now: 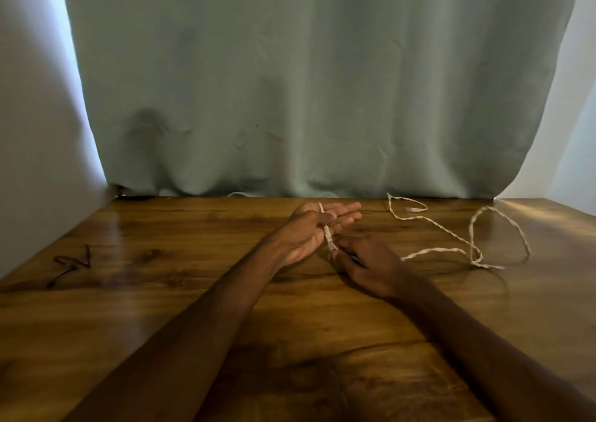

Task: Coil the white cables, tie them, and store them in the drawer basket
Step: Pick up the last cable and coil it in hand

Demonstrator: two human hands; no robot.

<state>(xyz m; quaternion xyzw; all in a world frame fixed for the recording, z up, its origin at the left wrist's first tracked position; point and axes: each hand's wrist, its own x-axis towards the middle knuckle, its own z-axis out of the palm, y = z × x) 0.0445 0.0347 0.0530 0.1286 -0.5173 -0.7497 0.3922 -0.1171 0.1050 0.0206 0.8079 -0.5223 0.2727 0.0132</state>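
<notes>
A white braided cable (448, 233) lies in loose loops on the wooden table (161, 308), right of centre, its far plug end near the curtain. My left hand (309, 231) is held palm up with fingers straight, and the cable's near end runs across the palm between thumb and fingers. My right hand (364, 263) sits just right of it, palm down, pinching the cable's plug end at the fingertips. No drawer basket is in view.
A dark thin tie or cord (72, 265) lies at the table's left side. A grey-green curtain (306, 83) hangs along the table's back edge, and a pale wall closes the left side.
</notes>
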